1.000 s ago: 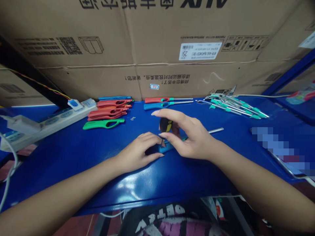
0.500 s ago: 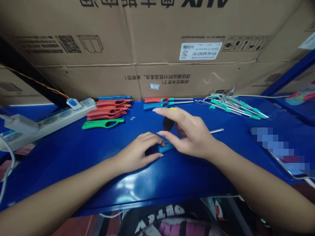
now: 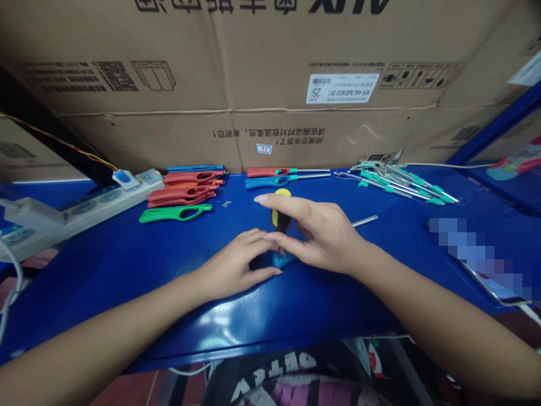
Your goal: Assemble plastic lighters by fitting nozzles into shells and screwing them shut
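My right hand (image 3: pixel 323 231) grips a short screwdriver (image 3: pixel 281 217) with a black and yellow handle, held upright over a blue gas lighter (image 3: pixel 284 259). The lighter lies on the blue table, its silver tube (image 3: pixel 366 221) sticking out to the right past my right hand. My left hand (image 3: pixel 240 259) rests at the lighter's left end, thumb in front and fingers behind, closed around it. The screwdriver's tip is hidden by my fingers, and most of the lighter's body is covered by my right hand.
Several lighter handles (image 3: pixel 181 194) in red, orange, green and blue lie at left, beside small screws (image 3: pixel 227 203). Two assembled lighters (image 3: pixel 287 176) lie behind. Metal tubes with teal parts (image 3: pixel 401 183) are piled at right, near a phone (image 3: pixel 473 259). A power strip (image 3: pixel 101 203) stands left.
The screwdriver has come more upright, so its yellow end now shows. My right hand has shifted slightly left and down, and the lighter's tube has turned a little. My left hand stays put.
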Available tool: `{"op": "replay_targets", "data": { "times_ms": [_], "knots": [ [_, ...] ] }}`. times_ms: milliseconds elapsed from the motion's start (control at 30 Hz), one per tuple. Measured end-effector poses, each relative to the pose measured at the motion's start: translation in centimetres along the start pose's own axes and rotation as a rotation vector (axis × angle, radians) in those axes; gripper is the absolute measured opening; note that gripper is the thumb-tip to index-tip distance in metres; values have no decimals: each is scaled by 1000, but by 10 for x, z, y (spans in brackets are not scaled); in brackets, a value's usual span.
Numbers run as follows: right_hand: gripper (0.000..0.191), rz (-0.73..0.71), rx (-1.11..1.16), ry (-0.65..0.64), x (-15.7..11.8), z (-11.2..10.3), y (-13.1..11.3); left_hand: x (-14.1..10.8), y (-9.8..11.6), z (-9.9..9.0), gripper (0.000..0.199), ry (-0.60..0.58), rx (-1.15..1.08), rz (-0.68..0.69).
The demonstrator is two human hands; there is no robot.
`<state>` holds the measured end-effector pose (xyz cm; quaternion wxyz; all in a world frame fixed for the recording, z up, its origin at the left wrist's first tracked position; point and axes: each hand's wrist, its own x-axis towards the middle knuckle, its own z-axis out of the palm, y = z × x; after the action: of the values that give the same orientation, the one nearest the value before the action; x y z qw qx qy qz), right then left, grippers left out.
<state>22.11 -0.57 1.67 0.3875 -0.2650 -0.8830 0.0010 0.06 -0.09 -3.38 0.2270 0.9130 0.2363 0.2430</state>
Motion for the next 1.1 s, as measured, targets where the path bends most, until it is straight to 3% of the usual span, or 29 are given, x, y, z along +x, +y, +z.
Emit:
{"op": "replay_targets", "data": {
  "times_ms": [67, 200, 367, 433, 567, 633, 767, 967, 1100],
  "knots": [
    [47, -30, -25, 14, 0, 1, -1, -1, -1, 1, 26, 20, 14, -1],
    [50, 52, 171, 30, -3, 9, -7, -3, -1, 2, 27, 29, 33, -5],
    [53, 68, 143, 185, -5, 15, -8, -1, 1, 0, 26, 1, 12, -11],
    [53, 79, 138, 171, -4, 11, -8, 0, 3, -1, 25, -9, 3, -10],
    [59, 184, 278, 16, 1, 0, -6, 1, 4, -2, 23, -43, -36, -23],
    [55, 162, 256, -4, 2, -4, -3, 1, 4, -2, 22, -39, -38, -25],
    [41, 28, 23, 131, 1, -5, 1, 1, 3, -2, 22, -20, 0, -12],
    [46, 47, 284, 26, 4, -4, -6, 1, 3, -2, 22, -40, -26, -22],
    [31, -24, 78, 160, 3, -4, -4, 1, 2, -1, 23, -7, 1, -7]
  ]
}}
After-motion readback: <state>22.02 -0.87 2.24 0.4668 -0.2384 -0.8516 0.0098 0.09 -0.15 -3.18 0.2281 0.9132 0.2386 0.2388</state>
